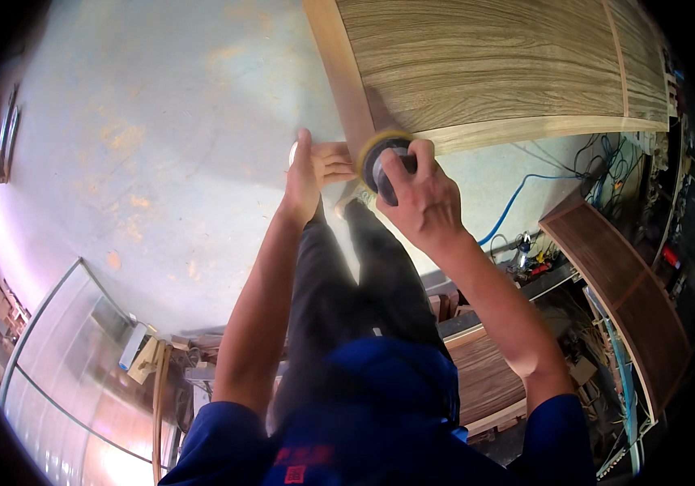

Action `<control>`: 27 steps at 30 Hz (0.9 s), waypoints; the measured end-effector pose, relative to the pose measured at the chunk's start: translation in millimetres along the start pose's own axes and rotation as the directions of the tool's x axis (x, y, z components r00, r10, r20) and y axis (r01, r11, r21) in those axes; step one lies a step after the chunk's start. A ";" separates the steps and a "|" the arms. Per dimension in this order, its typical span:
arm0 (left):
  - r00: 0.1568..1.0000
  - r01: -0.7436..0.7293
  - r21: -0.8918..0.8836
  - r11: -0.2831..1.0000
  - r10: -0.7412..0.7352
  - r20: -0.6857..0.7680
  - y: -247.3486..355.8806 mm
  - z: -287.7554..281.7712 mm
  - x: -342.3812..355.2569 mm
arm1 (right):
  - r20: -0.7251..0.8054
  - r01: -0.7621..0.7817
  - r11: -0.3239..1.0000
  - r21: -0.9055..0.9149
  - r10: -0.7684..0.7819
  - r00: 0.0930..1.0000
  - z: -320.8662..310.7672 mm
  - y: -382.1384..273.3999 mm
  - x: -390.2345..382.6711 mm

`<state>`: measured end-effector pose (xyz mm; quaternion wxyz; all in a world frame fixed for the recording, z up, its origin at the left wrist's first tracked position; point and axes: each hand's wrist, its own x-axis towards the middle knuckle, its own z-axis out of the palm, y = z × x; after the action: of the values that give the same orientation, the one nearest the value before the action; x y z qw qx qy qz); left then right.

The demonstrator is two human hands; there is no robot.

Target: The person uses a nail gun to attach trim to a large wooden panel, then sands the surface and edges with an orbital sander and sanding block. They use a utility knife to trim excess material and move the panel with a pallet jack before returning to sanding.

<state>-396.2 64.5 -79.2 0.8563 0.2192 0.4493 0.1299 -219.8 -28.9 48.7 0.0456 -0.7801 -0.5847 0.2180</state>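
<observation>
Wood panel (485, 73) ahead of you, reaching up and right out of view. Face brown, with dark wavy grain; plain paler strips border it along the left side and the near edge, and a thin light strip crosses it towards the right end. Sander (381, 162) at the panel's near left corner: round, dark body, yellow rim, tilted, partly covered by your fingers. Contact between its disc and the wood cannot be made out.

Your right hand (430, 198) grips the sander from above, fingers curled around the body. Your left hand (313, 172) is spread, thumb up, fingers stretched out just beside the corner and the sander; whether they touch the wood, cannot tell.

Pale grey floor (145, 178) to your left, blotched with tan. Your dark trousers (323, 283) stand directly below both hands. To the right, a blue hose (516, 194) curves over the floor into tangled cables (607, 174) beyond the near edge. A darker brown board (631, 300) lies slantwise further right, over clutter. Lower left, a framed see-through sheet (80, 373), well apart from your hands.
</observation>
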 end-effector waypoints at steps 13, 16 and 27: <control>0.869 -0.251 0.700 0.669 0.474 -0.140 -13.7 62.1 13.8 | -0.088 -0.257 0.966 0.027 0.259 0.962 -30.9 86.1 -146.8; 0.889 -0.293 0.558 0.777 0.436 -0.141 -25.2 54.7 9.7 | -0.030 -0.244 0.966 0.088 0.247 0.968 -19.8 75.5 -175.1; 0.964 -0.234 0.250 0.940 0.257 -0.063 -9.2 40.6 -17.9 | 0.006 -0.249 0.947 0.202 0.253 0.968 -19.5 76.8 -211.9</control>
<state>-372.5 38.4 -50.6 0.7783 0.3691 0.4708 0.1908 -190.5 -246.7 102.0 0.1021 -0.8416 -0.4553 0.2720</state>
